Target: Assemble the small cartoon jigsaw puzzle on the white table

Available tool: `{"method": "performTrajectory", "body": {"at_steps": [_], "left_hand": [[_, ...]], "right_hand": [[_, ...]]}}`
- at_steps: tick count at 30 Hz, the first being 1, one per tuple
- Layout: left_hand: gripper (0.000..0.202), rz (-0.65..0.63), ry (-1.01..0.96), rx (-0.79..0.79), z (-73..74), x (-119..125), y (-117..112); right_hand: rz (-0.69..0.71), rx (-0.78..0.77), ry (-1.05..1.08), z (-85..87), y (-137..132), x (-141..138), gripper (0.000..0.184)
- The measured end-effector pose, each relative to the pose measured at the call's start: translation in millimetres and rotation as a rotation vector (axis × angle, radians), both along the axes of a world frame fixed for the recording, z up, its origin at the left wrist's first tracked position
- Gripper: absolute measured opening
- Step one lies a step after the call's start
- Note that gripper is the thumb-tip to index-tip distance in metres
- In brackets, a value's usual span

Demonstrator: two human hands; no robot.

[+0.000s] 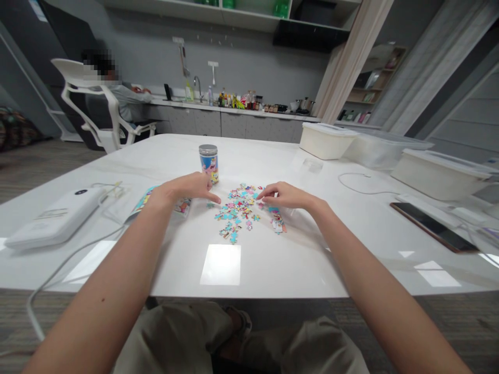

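Several small colourful puzzle pieces [239,210] lie scattered in a pile on the white table [273,259]. My left hand [187,188] rests at the pile's left edge, fingers curled, index finger stretched out and touching the table by a loose piece. My right hand [284,196] lies at the pile's right edge, fingers bent, fingertips pinched over a piece. A short row of joined pieces [276,221] sits just below my right hand. A small printed tin [209,163] stands upright behind my left hand. A printed picture sheet [156,200] lies under my left wrist.
A white power bank [54,218] with a cable lies at the left. A dark phone [432,226] and a white cable [358,184] lie at the right. White lidded bins [327,140] stand at the far right. A person sits in a white chair [93,104] by the counter.
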State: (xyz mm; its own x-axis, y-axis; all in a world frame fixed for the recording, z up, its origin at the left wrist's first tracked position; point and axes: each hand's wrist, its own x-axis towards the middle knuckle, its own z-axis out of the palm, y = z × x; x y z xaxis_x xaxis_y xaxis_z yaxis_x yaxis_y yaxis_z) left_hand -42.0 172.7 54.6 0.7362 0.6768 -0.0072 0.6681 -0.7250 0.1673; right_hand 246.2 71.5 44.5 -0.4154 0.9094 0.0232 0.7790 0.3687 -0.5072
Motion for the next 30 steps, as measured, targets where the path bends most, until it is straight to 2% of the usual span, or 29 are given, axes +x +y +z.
{"method": "performTrajectory", "body": {"at_steps": [4, 10, 17, 22, 26, 30], "left_hand": [[0.046, 0.016, 0.025, -0.025, -3.0, -11, 8], [0.045, -0.006, 0.006, 0.004, -4.4, 1, 3], [0.053, -0.019, -0.011, 0.009, -2.2, 26, -17], [0.058, -0.017, -0.007, -0.020, -4.2, 30, -21], [0.059, -0.039, -0.007, -0.014, -5.2, 29, -19], [0.057, -0.022, 0.037, -0.003, -4.4, 29, -19]], "right_hand": [[-0.097, 0.135, -0.082, -10.9, 7, 1, 0.028], [-0.039, 0.189, -0.137, -21.4, 10, -5, 0.026], [-0.047, 0.188, -0.093, -19.1, 10, -5, 0.015], [-0.077, 0.238, -0.072, -14.5, 9, 0, 0.006], [-0.106, 0.180, -0.061, -12.1, 8, 2, 0.012], [-0.059, 0.171, -0.103, -12.5, 9, 3, 0.021]]}}
